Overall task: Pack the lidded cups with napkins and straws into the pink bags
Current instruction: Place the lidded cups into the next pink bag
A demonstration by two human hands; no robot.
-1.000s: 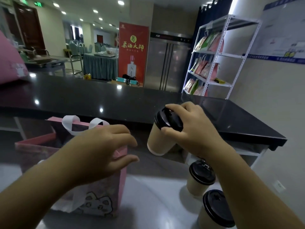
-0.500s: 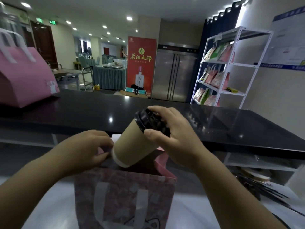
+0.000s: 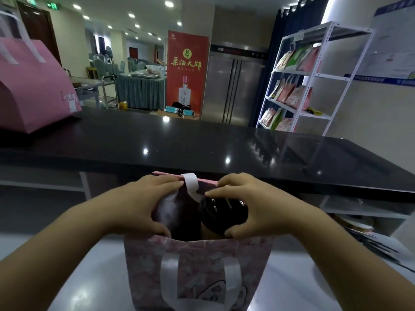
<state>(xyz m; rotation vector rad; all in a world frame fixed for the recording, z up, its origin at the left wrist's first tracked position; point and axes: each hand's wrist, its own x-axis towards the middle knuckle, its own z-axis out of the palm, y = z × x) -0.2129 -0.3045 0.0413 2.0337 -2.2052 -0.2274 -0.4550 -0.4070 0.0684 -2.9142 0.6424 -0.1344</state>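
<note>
Gripping the black lid of the lidded cup point(image 3: 222, 215) with the right hand point(image 3: 258, 205), fingers curled round its rim. Sitting in the right side of the open pink bag point(image 3: 197, 265), cup body mostly hidden inside. Holding the left side of the bag's mouth with the left hand point(image 3: 139, 205), thumb at the near wall, fingertips at the far wall. Drooping over the mouth beside the lid, a white handle point(image 3: 190, 182). Standing on a pale worktop point(image 3: 89, 265), just near a long black counter point(image 3: 202, 149). Resting far left on it, another pink bag point(image 3: 31, 86). Standing far right, a white rack point(image 3: 314, 77); far middle, a red banner point(image 3: 187, 72) and steel fridge point(image 3: 231, 86).
</note>
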